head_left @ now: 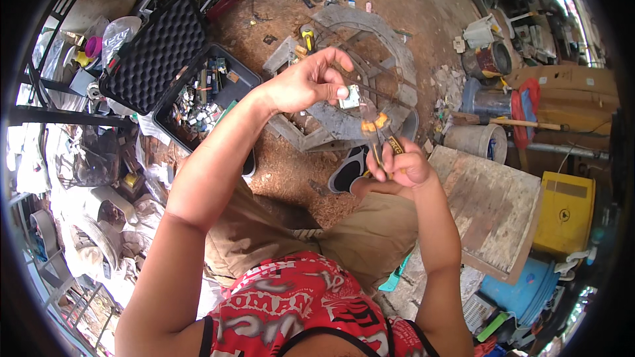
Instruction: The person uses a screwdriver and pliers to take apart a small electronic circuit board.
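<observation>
Yellow-and-black pliers [373,125], held in the right hand [408,164], slant far-left toward the small pale piece [351,98] we see pinched in the fingers [333,92] of the left hand [304,83], tips perhaps touching its right edge.

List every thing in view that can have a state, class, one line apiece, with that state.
Left hand: pinching small pale part
Small pale part: held at fingertips
Right hand: closed on pliers
Pliers: gripped; jaws too blurred to tell
Black case: open, lid back
Small parts: loose, heaped inside the case
Grey frame: lying on the ground
</observation>
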`<state>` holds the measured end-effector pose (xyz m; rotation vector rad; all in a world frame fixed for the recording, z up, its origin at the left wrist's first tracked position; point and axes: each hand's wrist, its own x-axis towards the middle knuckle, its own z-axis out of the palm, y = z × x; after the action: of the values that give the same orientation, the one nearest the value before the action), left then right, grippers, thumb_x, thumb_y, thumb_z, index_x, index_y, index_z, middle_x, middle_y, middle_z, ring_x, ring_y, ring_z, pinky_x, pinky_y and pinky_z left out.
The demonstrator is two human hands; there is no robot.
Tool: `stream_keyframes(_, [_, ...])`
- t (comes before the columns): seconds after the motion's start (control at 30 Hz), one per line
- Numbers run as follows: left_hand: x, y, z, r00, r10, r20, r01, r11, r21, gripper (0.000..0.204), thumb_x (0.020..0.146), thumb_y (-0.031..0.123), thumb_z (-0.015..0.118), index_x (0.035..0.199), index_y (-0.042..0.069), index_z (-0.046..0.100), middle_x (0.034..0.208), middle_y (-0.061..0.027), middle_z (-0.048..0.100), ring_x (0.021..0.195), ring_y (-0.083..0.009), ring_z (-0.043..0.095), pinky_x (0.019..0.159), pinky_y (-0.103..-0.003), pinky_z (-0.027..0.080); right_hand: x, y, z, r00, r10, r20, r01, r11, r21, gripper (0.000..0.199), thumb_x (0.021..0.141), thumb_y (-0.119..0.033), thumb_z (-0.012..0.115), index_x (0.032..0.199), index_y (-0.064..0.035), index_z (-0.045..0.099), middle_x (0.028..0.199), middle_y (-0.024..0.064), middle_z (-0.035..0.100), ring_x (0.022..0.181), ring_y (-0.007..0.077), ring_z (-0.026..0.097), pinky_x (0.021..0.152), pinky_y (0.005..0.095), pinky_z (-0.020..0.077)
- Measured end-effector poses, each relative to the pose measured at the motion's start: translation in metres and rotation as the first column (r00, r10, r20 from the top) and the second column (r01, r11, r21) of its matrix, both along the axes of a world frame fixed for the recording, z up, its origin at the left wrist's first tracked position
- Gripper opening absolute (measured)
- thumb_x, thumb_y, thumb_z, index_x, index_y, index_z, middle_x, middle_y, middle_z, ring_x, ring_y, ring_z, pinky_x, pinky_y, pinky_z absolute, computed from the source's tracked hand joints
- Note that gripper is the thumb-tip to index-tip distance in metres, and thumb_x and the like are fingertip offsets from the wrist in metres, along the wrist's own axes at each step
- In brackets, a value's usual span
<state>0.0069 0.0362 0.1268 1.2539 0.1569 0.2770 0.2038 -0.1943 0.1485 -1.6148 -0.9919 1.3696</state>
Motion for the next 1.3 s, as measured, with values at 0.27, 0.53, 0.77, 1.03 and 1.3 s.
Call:
stream_keyframes(0.27, [0.010,-0.019,-0.004,0.809,0.413,-0.418,-0.287,0.899,0.332,0.040,0.083,0.008,0.072,0.117,0.003,0.054,0.078,-0.0040,0.067,0.070,-0.0109,0.063,0.063,-0.026,0.048,-0.051,0.008,0.011,0.038,-0.169,0.985,-0.151,0.973,0.173,0.033,0.065,0.002,0.064,0.097,-0.0027,0.068,0.110,0.0129,0.057,0.098,0.0335,0.057,0.085,0.0443,0.0438])
stream_keyframes(0.53, [-0.001,-0.001,-0.002,0.974,0.190,-0.121,-0.141,0.932,0.334,0.044,0.086,0.003,0.069,0.125,0.004,0.049,0.072,0.0008,0.058,0.064,-0.0068,0.050,0.058,-0.025,0.041,-0.009,-0.004,-0.008,0.973,-0.102,-0.207,0.089,0.994,-0.070,0.013,0.072,0.001,0.057,0.079,0.0005,0.068,0.082,0.0085,0.065,0.080,0.0194,0.061,0.079,0.0326,0.0464])
stream_keyframes(0.77, [0.002,-0.014,-0.007,0.894,0.296,-0.336,-0.225,0.946,0.235,0.041,0.087,0.006,0.070,0.122,0.003,0.050,0.073,-0.0003,0.061,0.067,-0.0077,0.055,0.061,-0.025,0.044,-0.020,0.006,-0.005,0.554,-0.092,0.827,-0.118,0.975,0.187,0.030,0.076,0.002,0.056,0.103,0.0008,0.070,0.101,0.0120,0.068,0.093,0.0233,0.064,0.086,0.0327,0.0485])
stream_keyframes(1.03, [0.007,-0.006,-0.007,0.895,0.360,-0.263,-0.311,0.927,0.211,0.036,0.088,0.007,0.071,0.118,0.002,0.052,0.078,-0.0020,0.063,0.071,-0.0103,0.063,0.065,-0.024,0.050,-0.020,-0.007,-0.015,0.846,0.001,0.534,0.006,1.000,-0.012,0.048,0.072,0.007,0.050,0.115,-0.0065,0.068,0.131,0.0169,0.054,0.113,0.0337,0.058,0.094,0.0349,0.0466])
stream_keyframes(1.3, [0.009,-0.011,-0.008,0.902,0.336,-0.273,-0.333,0.941,0.059,0.037,0.088,0.006,0.070,0.119,0.002,0.051,0.084,-0.0053,0.064,0.074,-0.0130,0.066,0.072,-0.026,0.056,-0.037,0.010,-0.004,0.640,-0.103,0.762,-0.032,0.987,0.160,0.047,0.071,0.006,0.051,0.114,-0.0043,0.067,0.130,0.0171,0.053,0.116,0.0347,0.056,0.095,0.0364,0.0471])
